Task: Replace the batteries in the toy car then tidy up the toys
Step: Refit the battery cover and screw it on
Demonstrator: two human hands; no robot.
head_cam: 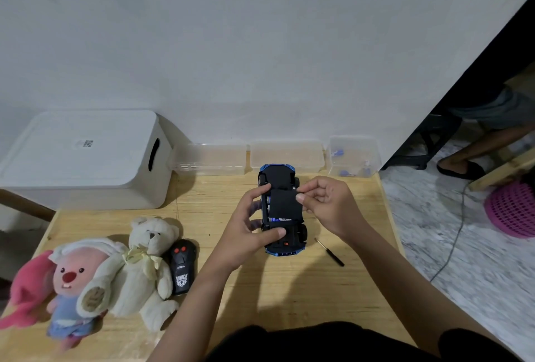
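Got the toy car (282, 208) flipped belly-up over the middle of the wooden table (289, 289), my left hand (249, 225) wrapped round its side. My right hand (324, 202) is pinching the black battery cover (285, 205) at its edge. Screwdriver (330, 253) lies just right of the car.

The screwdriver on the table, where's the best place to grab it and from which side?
Pinch the screwdriver by its thicker black handle, the end nearer the person, coming from above with the right hand. It lies flat on the wooden table, slanting away from the toy car, with bare wood around it. The thin metal shaft looks too slim to grip well.
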